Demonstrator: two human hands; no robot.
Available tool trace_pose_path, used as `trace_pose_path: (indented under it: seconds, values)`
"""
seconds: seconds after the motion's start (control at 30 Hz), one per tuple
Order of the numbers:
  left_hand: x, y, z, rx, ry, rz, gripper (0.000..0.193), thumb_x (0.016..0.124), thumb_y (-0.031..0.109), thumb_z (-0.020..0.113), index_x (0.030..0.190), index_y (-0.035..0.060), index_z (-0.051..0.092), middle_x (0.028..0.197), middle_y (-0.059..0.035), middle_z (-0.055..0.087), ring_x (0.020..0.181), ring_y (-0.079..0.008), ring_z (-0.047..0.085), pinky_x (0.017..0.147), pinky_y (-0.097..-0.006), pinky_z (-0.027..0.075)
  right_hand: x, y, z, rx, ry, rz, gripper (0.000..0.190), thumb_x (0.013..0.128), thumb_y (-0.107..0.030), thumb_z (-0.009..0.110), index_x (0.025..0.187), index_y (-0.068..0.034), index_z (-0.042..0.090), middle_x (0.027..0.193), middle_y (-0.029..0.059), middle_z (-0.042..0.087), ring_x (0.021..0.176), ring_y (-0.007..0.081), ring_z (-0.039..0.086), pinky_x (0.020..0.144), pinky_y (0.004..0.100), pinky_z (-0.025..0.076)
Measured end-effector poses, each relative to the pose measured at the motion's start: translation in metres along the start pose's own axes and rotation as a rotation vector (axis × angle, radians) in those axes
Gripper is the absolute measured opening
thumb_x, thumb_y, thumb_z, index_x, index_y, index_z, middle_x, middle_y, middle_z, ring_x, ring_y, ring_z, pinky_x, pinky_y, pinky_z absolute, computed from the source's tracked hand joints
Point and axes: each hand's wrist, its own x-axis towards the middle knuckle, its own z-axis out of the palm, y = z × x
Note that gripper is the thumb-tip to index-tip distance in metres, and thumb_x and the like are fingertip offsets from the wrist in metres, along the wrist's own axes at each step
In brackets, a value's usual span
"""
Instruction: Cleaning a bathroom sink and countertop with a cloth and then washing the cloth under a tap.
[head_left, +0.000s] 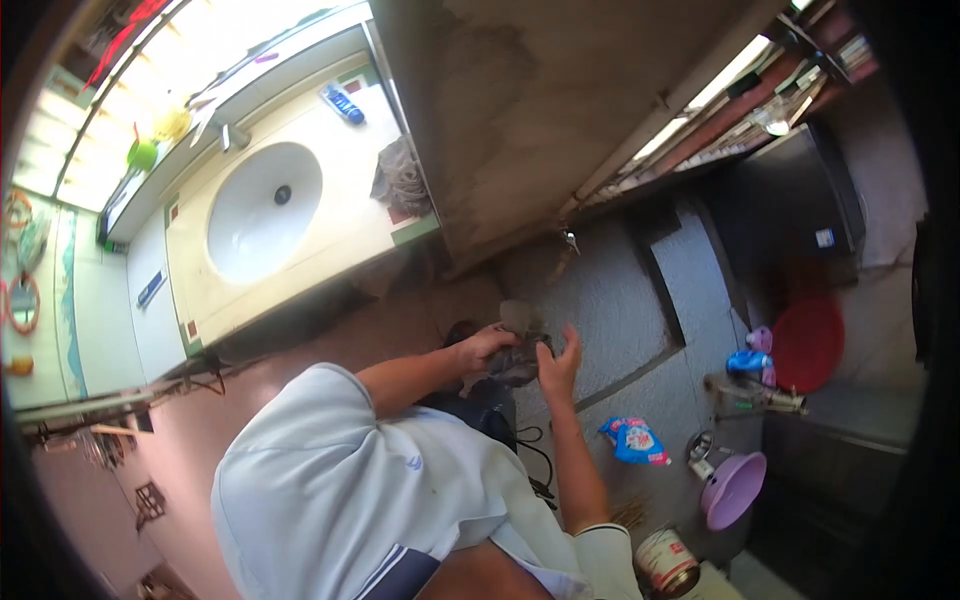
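Observation:
Before my body, low over the floor, my left hand (487, 346) reaches in from the left, its fingertips touching a dark, crumpled item (514, 365) that may be a cloth or bag. A small whitish, blurred object (516, 316) lies just beyond those fingertips. On the other side of the dark item, my right hand (559, 367) has its fingers and thumb spread, with nothing visible between them. Whether its thumb touches the item cannot be told. Black bag-like material (491, 409) and a dark cord sit below both hands.
A washbasin (262, 214) in a pale counter (352, 157) stands at the upper left, a grey cloth (403, 180) at its corner. A brown door panel (510, 112) rises beside it. To the right are a blue packet (637, 441), a purple basin (733, 491), a red basin (808, 345) and a tin can (666, 561).

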Motion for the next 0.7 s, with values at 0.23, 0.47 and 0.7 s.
trace_pose_path:
  seconds: [0.23,0.47,0.7]
  values:
    - [-0.053,-0.035,-0.061,-0.374,0.216,0.310,0.043,0.083,-0.001,0.060,0.125,0.0059,0.053,0.117,-0.0129,0.063,0.107,-0.0286,0.064,0.094,-0.0440,0.053,0.061,-0.244,0.044,0.497,-0.507,-0.875,0.040,0.085,-0.005,0.062,0.125,-0.003,0.057,0.126,0.0196,0.058,0.121,0.0364,0.054,0.103,0.0408,0.043]
    - [-0.104,-0.061,-0.113,-0.467,0.394,0.529,0.045,0.081,-0.001,0.061,0.124,0.0015,0.052,0.118,-0.0137,0.063,0.109,-0.0300,0.063,0.098,-0.0450,0.051,0.135,-0.322,0.207,-0.051,-0.045,-0.843,0.069,0.083,-0.019,0.068,0.143,-0.004,0.037,0.142,0.0206,0.039,0.128,0.0429,0.039,0.110,0.0502,0.030]
    - [-0.161,-0.064,-0.172,-0.662,0.457,0.631,0.041,0.079,0.000,0.063,0.120,0.0019,0.055,0.113,-0.0142,0.064,0.104,-0.0284,0.065,0.095,-0.0437,0.053,0.042,-0.265,0.205,-0.004,-0.522,-1.260,0.032,0.073,-0.005,0.056,0.102,-0.014,0.066,0.117,0.0100,0.062,0.094,0.0355,0.056,0.088,0.0462,0.046]
